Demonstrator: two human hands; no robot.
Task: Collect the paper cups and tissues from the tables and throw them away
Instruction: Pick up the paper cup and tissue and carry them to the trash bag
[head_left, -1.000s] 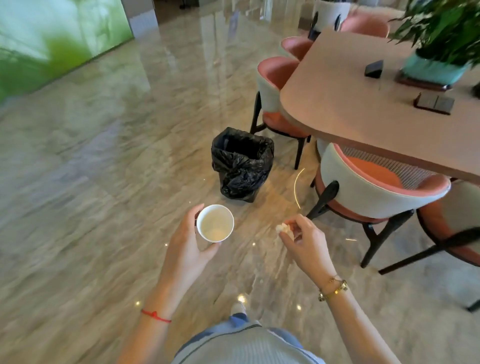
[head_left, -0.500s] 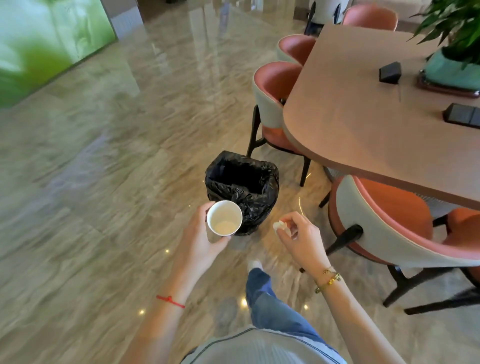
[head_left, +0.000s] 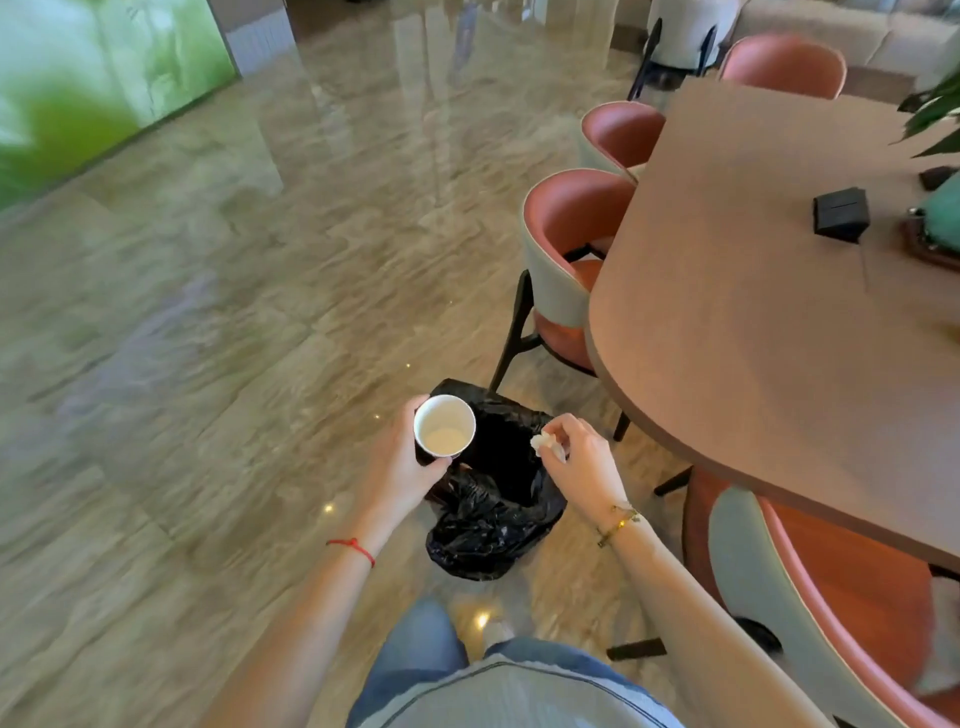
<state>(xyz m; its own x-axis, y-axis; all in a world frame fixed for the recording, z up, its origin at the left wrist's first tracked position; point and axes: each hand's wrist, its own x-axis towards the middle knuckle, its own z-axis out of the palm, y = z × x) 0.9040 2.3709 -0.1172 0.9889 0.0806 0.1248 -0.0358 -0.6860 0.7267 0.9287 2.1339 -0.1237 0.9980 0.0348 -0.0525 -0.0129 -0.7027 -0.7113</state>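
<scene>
Paper cup (head_left: 444, 427) sits low in the centre of the frame, upright with its mouth open toward me and apparently empty, gripped around its side by my left hand (head_left: 400, 470). It hangs over the near-left rim of the bin (head_left: 493, 540), the black-bagged one standing on the marble floor just below centre. My right hand (head_left: 582, 467) is to the right of the cup, fingers pinched on a small crumpled tissue (head_left: 543, 442), which also hovers over the bin's dark opening. So both hands are closed on their loads, nothing let go yet.

I judge this to be the disposal step: both items are carried over the bin and only the drop remains. The next move calls for little more than opening the fingers. The tissue is already over the mouth of the bag; the cup is nearer the rim, so I would shift it slightly right first to be sure it falls inside.

At the right of the frame, the visible part of the table (head_left: 753, 338) shows no cups or tissues, only a small black box (head_left: 840, 214); other tables lie out of view.
</scene>
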